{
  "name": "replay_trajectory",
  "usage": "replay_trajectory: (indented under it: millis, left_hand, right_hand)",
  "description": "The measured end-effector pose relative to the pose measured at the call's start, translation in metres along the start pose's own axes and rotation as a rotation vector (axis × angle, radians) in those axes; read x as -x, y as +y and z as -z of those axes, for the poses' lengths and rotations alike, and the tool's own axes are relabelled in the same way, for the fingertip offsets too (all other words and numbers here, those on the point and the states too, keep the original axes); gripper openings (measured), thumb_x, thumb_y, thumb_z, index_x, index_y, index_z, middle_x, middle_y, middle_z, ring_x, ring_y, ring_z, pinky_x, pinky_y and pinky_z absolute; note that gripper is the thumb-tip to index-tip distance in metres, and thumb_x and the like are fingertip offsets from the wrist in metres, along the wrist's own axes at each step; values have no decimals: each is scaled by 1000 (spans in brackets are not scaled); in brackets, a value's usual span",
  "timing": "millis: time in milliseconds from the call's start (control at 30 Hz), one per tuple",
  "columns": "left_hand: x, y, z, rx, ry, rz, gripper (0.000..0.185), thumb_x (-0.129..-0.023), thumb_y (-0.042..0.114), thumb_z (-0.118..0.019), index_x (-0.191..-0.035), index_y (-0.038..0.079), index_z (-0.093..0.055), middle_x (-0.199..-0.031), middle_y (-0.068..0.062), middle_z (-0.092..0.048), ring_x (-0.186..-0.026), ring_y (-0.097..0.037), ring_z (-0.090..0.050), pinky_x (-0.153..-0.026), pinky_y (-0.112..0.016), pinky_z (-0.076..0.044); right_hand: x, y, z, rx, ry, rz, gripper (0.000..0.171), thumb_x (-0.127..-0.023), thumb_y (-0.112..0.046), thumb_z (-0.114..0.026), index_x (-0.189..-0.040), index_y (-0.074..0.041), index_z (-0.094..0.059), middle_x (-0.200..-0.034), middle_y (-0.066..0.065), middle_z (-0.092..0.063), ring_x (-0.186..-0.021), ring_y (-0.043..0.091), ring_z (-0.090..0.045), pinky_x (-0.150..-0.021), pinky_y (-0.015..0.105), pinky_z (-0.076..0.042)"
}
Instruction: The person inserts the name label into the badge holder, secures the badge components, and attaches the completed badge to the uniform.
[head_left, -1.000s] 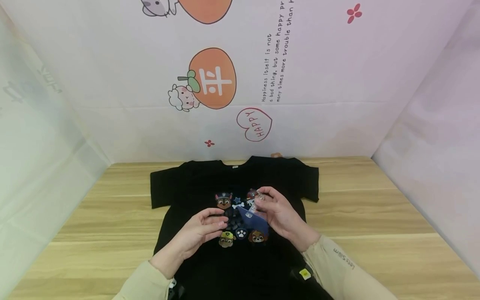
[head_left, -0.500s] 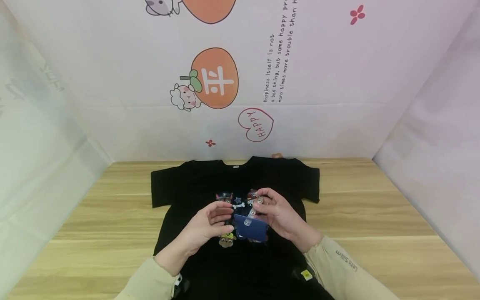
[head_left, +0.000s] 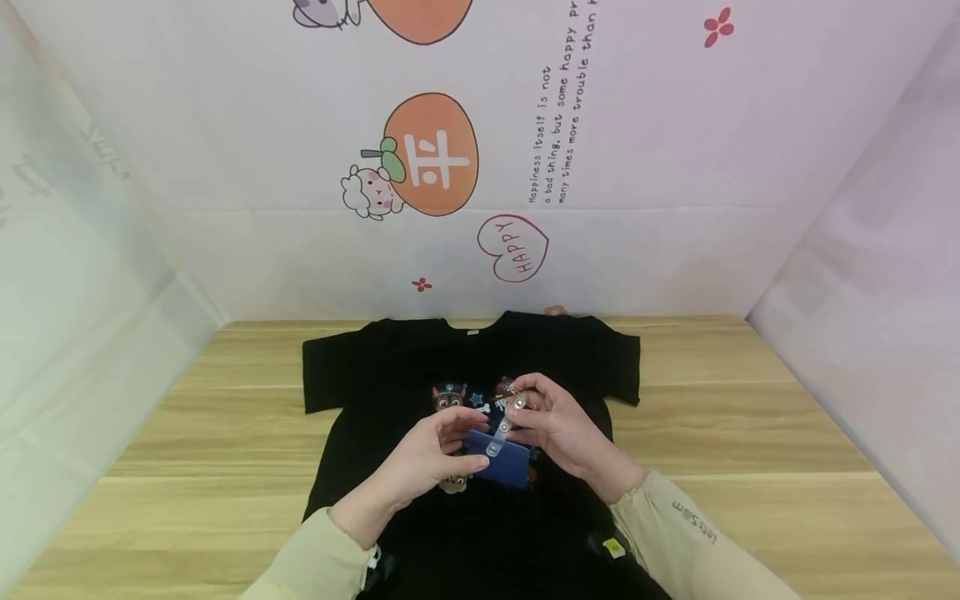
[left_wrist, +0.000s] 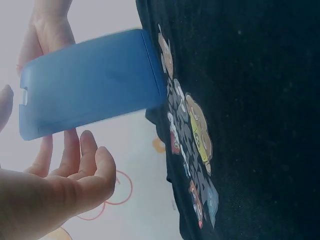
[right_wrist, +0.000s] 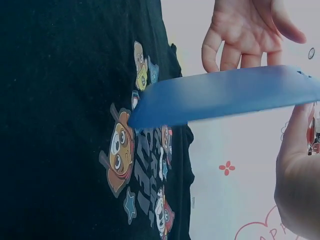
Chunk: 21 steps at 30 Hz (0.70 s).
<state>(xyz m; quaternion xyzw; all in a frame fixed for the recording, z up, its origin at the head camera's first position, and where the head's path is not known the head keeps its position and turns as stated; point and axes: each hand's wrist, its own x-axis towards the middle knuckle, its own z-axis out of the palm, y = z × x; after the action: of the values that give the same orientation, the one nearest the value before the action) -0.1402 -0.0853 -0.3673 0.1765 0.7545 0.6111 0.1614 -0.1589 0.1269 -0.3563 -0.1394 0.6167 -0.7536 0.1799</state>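
My right hand (head_left: pixel 558 425) pinched the clip strap (head_left: pixel 507 419) of the blue badge holder (head_left: pixel 501 461), which hung just above the cartoon print on the black T-shirt (head_left: pixel 390 367). My left hand (head_left: pixel 427 454) was relaxed and unclenched, fingertips at the holder's left edge; I couldn't tell if they touched. The shirt lay flat across the middle of the wooden desk (head_left: pixel 750 442).
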Motion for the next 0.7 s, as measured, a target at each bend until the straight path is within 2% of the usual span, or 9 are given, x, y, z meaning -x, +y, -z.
replay_trajectory:
  millis: [300, 400, 567, 633, 700]
  left_hand:
    - [-1, 1, -3, 11, -14, 11, 42, -87, 16, -69, -123, 0, -55, -123, -16, -60, -117, -30, -57, -95, -40, -50]
    - [-1, 1, -4, -8, 5, 7, 37, -88, 17, -68, -120, 2, -58, -124, -14, -60, -119, -30, -56, -98, -44, -47]
    - [0, 0, -6, -28, 35, 16, 30, -89, 19, -67, -115, 5, -61, -130, -13, -56, -128, -30, -47, -107, -51, -35]
    - [0, -1, -7, -23, 31, 30, 30, -89, 20, -66, -115, 5, -61, -127, -14, -58, -122, -30, -53, -103, -48, -42]
    - [1, -2, -7, -9, 20, 42, 31, -90, 20, -66, -115, 3, -61, -120, -14, -62, -109, -25, -59, -91, -42, -50]
  right_hand:
    - [-2, 0, -2, 6, -12, 15, 24, -93, 1, -51, -112, -7, -39, -88, -3, -54, -74, 7, -62, -75, 23, -56]
    - [-2, -1, -3, 18, -11, 20, 24, -93, 2, -52, -112, -7, -40, -90, -2, -55, -76, 7, -62, -74, 22, -56]
    - [-2, 0, -4, 77, 15, 9, 33, -91, 2, -54, -119, 0, -37, -92, -2, -55, -77, 7, -61, -74, 23, -56]
    - [-3, 1, -4, 113, 31, 5, 37, -90, 0, -56, -121, 2, -36, -92, -3, -56, -77, 7, -61, -73, 24, -56]
    - [-3, 1, -4, 154, 39, 10, 39, -90, -2, -59, -122, 3, -36, -91, -4, -57, -77, 8, -61, -73, 26, -56]
